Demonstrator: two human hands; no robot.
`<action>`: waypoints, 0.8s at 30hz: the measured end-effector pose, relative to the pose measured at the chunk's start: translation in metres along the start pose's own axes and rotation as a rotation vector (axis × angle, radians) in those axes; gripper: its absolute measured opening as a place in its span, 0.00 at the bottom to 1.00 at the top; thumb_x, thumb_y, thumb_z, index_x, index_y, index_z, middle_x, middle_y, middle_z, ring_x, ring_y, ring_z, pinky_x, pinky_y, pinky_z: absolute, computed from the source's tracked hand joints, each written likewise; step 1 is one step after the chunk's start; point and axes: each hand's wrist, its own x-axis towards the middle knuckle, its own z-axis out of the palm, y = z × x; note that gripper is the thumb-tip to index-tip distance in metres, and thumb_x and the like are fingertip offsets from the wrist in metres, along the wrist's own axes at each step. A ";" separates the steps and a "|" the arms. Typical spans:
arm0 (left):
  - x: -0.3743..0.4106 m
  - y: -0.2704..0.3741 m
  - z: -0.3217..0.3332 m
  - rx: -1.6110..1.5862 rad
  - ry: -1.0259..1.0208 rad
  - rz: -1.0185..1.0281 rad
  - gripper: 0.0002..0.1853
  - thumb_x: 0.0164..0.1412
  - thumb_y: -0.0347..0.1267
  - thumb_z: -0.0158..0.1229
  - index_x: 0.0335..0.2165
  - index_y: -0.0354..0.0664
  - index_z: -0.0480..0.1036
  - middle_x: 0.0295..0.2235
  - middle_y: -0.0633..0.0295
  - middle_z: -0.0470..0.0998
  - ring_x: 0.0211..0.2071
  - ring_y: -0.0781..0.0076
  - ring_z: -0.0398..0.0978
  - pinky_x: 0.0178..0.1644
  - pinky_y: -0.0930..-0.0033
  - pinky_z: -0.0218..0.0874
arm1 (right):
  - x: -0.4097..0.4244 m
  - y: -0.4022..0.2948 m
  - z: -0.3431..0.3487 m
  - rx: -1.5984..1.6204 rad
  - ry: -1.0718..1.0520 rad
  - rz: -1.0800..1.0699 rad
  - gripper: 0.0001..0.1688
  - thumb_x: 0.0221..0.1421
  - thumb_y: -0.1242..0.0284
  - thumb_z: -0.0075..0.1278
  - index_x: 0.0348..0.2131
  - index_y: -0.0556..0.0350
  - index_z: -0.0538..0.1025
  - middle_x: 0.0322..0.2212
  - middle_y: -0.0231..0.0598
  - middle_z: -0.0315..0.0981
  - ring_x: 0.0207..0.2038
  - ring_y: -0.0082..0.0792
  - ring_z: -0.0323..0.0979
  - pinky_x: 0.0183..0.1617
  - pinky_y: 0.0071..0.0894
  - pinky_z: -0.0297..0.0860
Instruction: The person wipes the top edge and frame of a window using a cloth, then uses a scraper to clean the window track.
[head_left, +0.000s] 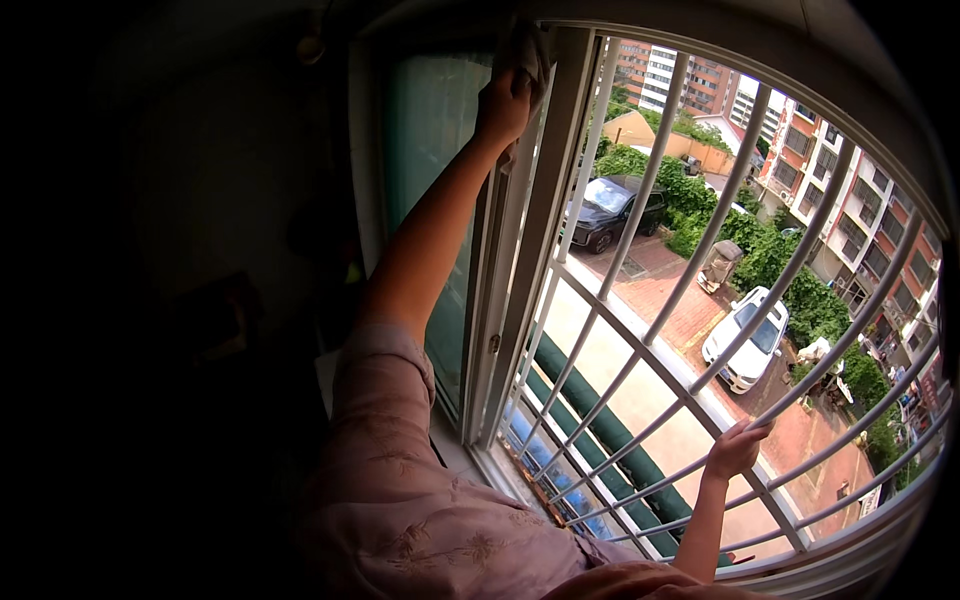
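My left hand (504, 109) is raised to the upper part of the sliding window's frame (574, 112). A greyish cloth (534, 56) is bunched in its fingers and lies against the frame; its far end fades into shadow. My right hand (739, 450) grips a pale metal bar (787, 401) of the window grille, close to the horizontal crossbar (701, 412). Left of the frame, a greenish window pane (427, 135) stands behind my outstretched arm. A small latch (494, 343) shows lower down on the frame.
The barred window opening looks down on a paved yard with a dark car (611, 210), a white car (746, 337), a covered scooter (720, 266) and apartment buildings (862, 187). Dark green rolls (600, 405) lie outside, below the grille. The room at left is very dark.
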 end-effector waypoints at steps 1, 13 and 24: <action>-0.004 -0.004 0.003 -0.010 -0.004 0.009 0.13 0.54 0.36 0.47 0.33 0.38 0.68 0.26 0.47 0.72 0.30 0.49 0.70 0.32 0.57 0.60 | -0.001 0.000 -0.002 0.008 0.013 -0.018 0.27 0.52 0.72 0.38 0.49 0.64 0.49 0.30 0.61 0.68 0.29 0.59 0.67 0.29 0.53 0.62; -0.035 -0.003 -0.002 -0.142 0.047 -0.019 0.13 0.54 0.35 0.46 0.32 0.36 0.68 0.27 0.46 0.72 0.32 0.48 0.70 0.35 0.58 0.60 | 0.000 0.001 -0.004 0.004 -0.010 0.010 0.27 0.53 0.72 0.38 0.49 0.63 0.49 0.28 0.61 0.68 0.30 0.59 0.67 0.28 0.54 0.61; -0.021 -0.015 0.041 -0.160 0.354 -0.072 0.14 0.52 0.33 0.47 0.35 0.34 0.67 0.28 0.47 0.72 0.31 0.49 0.69 0.35 0.59 0.59 | -0.001 -0.004 -0.002 0.008 -0.029 0.011 0.29 0.52 0.73 0.38 0.50 0.63 0.48 0.26 0.59 0.68 0.28 0.58 0.67 0.29 0.52 0.61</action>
